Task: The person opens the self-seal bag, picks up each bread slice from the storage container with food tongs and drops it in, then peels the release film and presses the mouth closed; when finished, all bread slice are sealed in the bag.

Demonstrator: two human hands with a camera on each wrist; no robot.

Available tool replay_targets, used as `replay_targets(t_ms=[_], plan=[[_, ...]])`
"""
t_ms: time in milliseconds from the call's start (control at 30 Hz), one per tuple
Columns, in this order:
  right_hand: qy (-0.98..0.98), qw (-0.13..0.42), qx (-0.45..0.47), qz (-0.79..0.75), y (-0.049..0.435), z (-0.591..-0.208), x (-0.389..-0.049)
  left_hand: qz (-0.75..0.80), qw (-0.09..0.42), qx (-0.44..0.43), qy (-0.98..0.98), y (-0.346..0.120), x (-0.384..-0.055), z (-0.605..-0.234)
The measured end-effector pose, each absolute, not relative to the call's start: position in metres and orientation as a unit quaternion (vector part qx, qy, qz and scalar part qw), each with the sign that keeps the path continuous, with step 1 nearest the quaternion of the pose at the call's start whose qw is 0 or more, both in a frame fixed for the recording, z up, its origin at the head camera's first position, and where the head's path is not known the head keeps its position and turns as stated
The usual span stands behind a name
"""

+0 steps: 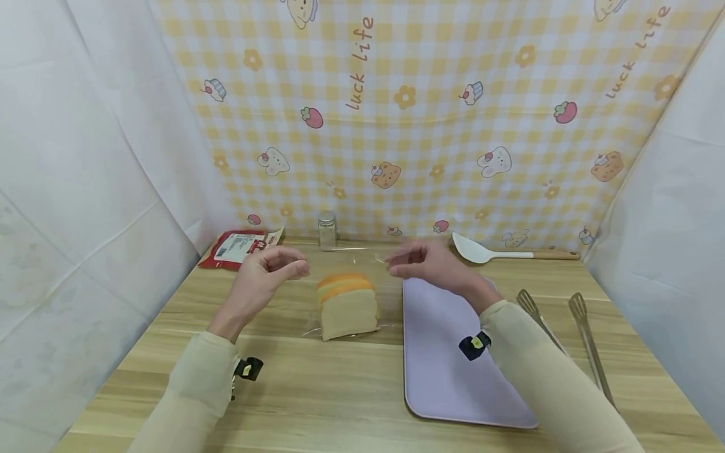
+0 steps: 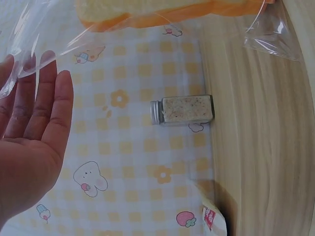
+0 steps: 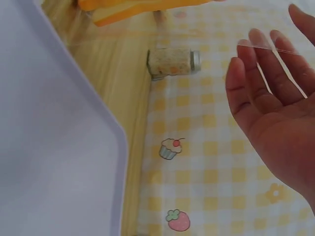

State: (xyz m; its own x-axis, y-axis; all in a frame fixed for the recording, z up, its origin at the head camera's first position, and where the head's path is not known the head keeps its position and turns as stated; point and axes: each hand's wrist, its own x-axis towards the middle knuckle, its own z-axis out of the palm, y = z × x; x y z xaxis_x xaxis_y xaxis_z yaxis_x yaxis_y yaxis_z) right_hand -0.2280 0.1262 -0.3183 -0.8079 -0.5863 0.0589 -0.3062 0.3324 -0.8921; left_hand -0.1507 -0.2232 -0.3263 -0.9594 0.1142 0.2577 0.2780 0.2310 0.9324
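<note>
Slices of bread [image 1: 348, 314] with orange crusts sit in a clear plastic bag [image 1: 391, 302] between my two hands. My left hand [image 1: 266, 277] is at the bag's left side, thumb and fingers apart. In the left wrist view the film overlaps its fairly straight fingertips. My right hand [image 1: 433, 267], blurred in the head view, is at the bag's upper right. The right wrist view shows its fingers [image 3: 270, 73] extended and spread, the thumb apart, with the film's edge crossing the fingertips.
A lilac tray [image 1: 447, 371] lies under my right forearm, with metal tongs [image 1: 591, 346] beyond it. Behind the bag stands a seasoning jar [image 1: 327, 231]. A red packet [image 1: 238, 248] lies back left; a white spatula [image 1: 481, 251] rests along the patterned cloth.
</note>
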Motion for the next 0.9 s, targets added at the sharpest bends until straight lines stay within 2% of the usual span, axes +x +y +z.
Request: replay_targets(t_ms=[167, 567, 900], plan=[[0.829, 0.174, -0.281, -0.451, 0.124, -0.331, -0.228, -0.597, 0.049, -0.132, -0.79, -0.224, -0.15, -0.33], [0.848, 0.157, -0.277, -0.424, 0.127, -0.352, -0.224, -0.549, -0.057, -0.107, -0.827, -0.237, -0.139, -0.356], [0.828, 0.17, -0.261, -0.467, 0.128, -0.362, -0.226, -0.575, -0.048, -0.094, -0.811, -0.234, -0.143, -0.367]])
